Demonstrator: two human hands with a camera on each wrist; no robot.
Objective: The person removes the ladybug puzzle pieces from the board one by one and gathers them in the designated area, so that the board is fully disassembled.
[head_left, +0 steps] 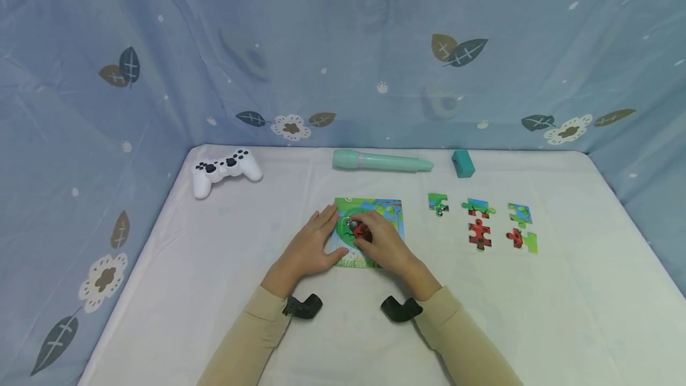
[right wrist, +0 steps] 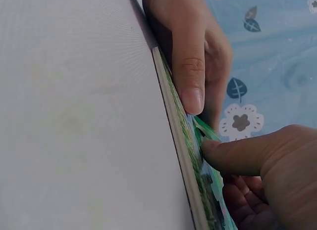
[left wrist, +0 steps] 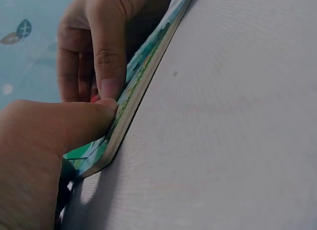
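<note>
A flat puzzle board (head_left: 395,210) with a green, blue and leafy picture lies at the middle of the table. My left hand (head_left: 309,249) rests at its left side, fingers extended along the edge and thumb on the front left corner area. Over the board's middle, my right hand (head_left: 388,246) pinches a red and black puzzle piece (head_left: 361,232) between thumb and fingers. The fingers cover part of that piece, so its fit in the board cannot be told. In the right wrist view, the right thumb (right wrist: 237,153) is low over the board's surface.
Several loose puzzle pieces (head_left: 479,234) lie to the right of the board. Behind it are a mint-green pen-shaped object (head_left: 383,162) and a teal block (head_left: 463,164). A white game controller (head_left: 226,170) sits at the back left. A blue patterned cloth (head_left: 343,46) hangs behind the table.
</note>
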